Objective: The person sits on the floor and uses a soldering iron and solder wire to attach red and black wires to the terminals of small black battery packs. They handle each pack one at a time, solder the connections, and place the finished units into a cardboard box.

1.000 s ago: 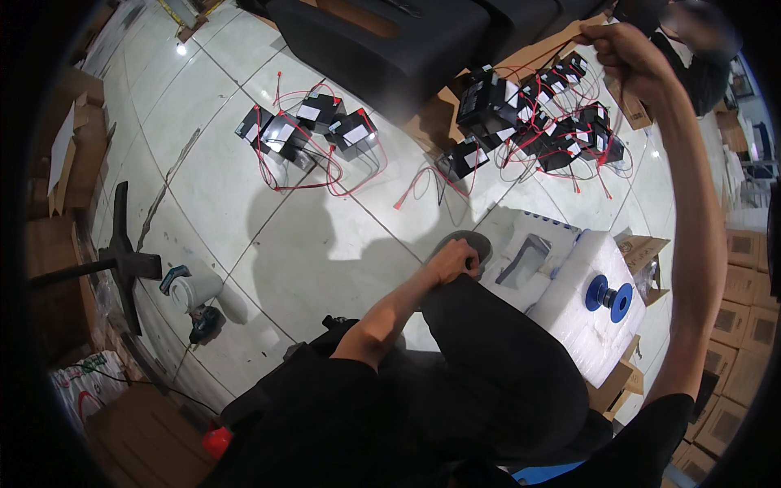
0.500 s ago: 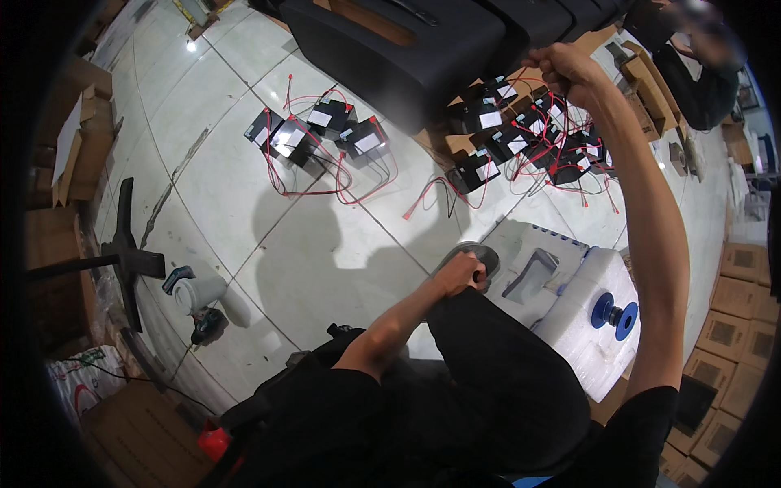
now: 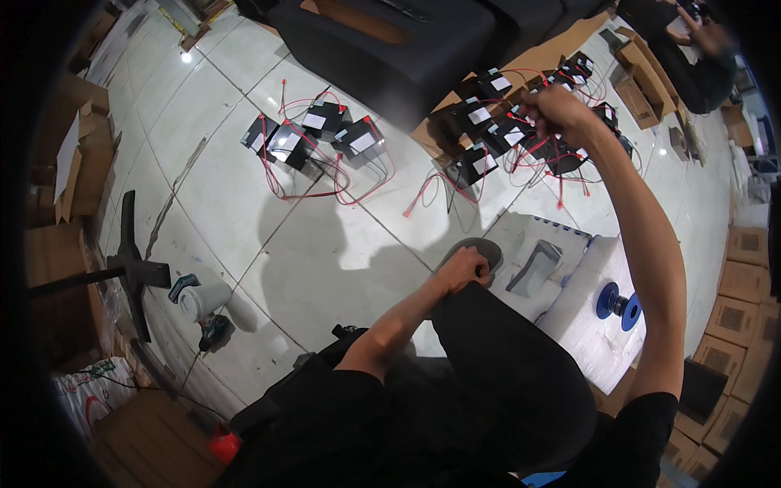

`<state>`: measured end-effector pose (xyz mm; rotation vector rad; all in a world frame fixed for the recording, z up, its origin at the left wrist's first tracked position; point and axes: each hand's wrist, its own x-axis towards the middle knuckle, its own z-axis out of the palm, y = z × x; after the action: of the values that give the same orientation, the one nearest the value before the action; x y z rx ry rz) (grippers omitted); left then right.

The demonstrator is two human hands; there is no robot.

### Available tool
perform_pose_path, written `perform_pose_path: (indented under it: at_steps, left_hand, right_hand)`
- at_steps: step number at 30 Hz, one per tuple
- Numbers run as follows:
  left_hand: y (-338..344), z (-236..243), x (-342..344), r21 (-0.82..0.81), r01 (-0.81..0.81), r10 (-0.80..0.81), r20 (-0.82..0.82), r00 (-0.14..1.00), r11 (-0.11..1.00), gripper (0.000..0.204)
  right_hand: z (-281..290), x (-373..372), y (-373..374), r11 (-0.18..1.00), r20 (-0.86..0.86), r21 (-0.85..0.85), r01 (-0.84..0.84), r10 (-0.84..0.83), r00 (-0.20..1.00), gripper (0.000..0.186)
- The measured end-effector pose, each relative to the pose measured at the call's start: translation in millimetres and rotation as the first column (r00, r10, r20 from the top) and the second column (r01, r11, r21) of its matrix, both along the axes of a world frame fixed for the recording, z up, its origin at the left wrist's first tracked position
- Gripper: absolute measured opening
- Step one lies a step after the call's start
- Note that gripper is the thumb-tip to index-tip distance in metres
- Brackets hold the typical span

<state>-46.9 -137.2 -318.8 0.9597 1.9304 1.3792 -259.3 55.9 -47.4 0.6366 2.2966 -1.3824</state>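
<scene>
My right hand (image 3: pixel 555 112) is over the black boxes (image 3: pixel 474 168) ahead of me on the right, fingers bent; whether they grip one of the red leads (image 3: pixel 560 204), I can't tell. I judge this a reaching step, calling for care around tangled wires. My left hand (image 3: pixel 465 267) rests by my knee (image 3: pixel 472 313), fingers curled (around anything? I can't tell). The dark case (image 3: pixel 390 77) edges in on the boxes' left, the white foam block (image 3: pixel 579 313) sits nearer me, and open tiled floor (image 3: pixel 378 232) spreads leftward.

Right hand (image 3: pixel 558 114) above red-wired black blocks (image 3: pixel 508 134).
</scene>
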Motion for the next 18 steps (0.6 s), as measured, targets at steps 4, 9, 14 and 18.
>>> perform_pose_path:
  at_steps: [4, 9, 14, 18]
  left_hand:
    - [0, 2, -1, -0.032, 0.028, -0.028, 0.011, 1.0, 0.999, 0.021]
    - [3, -13, 3, -0.031, -0.06, 0.059, -0.028, 0.998, 0.998, 0.019]
    - [4, -29, 1, -0.002, 0.008, -0.008, -0.133, 0.991, 1.0, 0.017]
    - [5, -22, 0, -0.077, -0.051, 0.046, -0.061, 0.997, 0.996, 0.023]
  right_hand:
    - [-22, 60, 16, 0.841, 0.144, 0.458, -0.288, 0.249, 0.958, 0.035]
    - [14, 119, 18, 0.727, -0.059, 0.629, -0.276, 0.399, 0.915, 0.039]
    - [120, 205, 14, 0.726, -0.258, 0.678, -0.11, 0.376, 0.89, 0.034]
    - [182, 295, 32, 0.64, -0.321, 0.755, 0.144, 0.169, 0.932, 0.04]
